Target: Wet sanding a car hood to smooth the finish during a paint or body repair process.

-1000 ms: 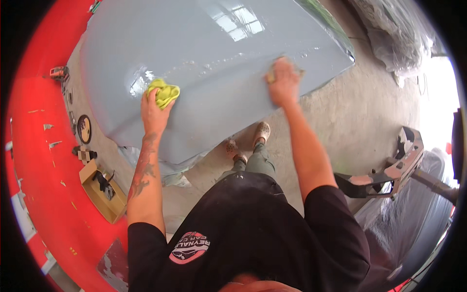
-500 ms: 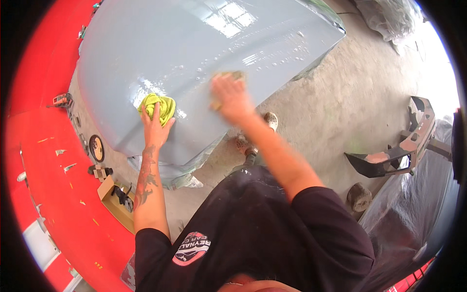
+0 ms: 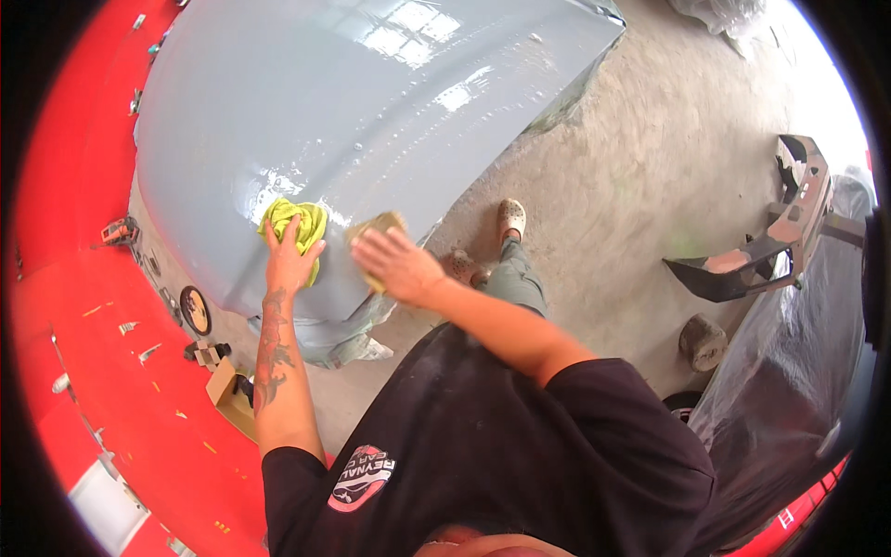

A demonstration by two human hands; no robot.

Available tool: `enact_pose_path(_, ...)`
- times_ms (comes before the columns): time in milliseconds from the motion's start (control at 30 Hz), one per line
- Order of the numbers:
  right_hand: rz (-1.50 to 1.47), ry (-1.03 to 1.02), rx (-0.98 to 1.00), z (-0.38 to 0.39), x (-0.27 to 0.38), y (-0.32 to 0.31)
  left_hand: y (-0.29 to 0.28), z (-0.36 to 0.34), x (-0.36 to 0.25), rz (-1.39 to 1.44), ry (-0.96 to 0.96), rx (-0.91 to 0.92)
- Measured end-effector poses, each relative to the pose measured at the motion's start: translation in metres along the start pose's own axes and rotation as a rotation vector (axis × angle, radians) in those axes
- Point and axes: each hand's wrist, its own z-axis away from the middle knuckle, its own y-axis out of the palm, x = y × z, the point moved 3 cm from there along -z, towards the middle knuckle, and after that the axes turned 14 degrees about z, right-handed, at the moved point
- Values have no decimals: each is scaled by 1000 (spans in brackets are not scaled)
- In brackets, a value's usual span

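A wet, grey car hood point(image 3: 269, 102) spreads out in front of me, with water beads and bright window reflections on it. Bunched under the fingers of my left hand point(image 3: 289, 266) is a yellow-green cloth point(image 3: 299, 221), resting on the hood's near part. Just to its right, my right hand point(image 3: 406, 271) lies over a tan sanding pad point(image 3: 382, 223) near the hood's front corner. The pad's underside is hidden, and its far edge shows past my fingers.
Plastic sheeting point(image 3: 339, 345) hangs below the hood's edge. On the right stand a bumper point(image 3: 775, 265), a round block point(image 3: 703, 342) and a plastic-covered object point(image 3: 775, 390). An open cardboard box point(image 3: 225, 395) and a round lid-like disc point(image 3: 195, 309) lie left, beside a red surface point(image 3: 121, 371).
My right hand has come nearer and leftward with the sanding pad, closer to the cloth. My left hand still holds the cloth at about the same place. The view has shifted slightly.
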Motion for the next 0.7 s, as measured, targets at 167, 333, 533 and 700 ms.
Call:
enact_pose_path(167,351,413,218,-1,-176,-48,11,15,23,58,127,-61)
enact_pose_path(333,435,773,-141,33,-292,5,35,13,-14,31,278,-33)
enact_pose_path(533,-21,340,108,23,-77,-24,47,8,-60,-25,287,0)
enact_pose_path(700,269,425,102,9,-201,-38,50,2,-87,76,309,26)
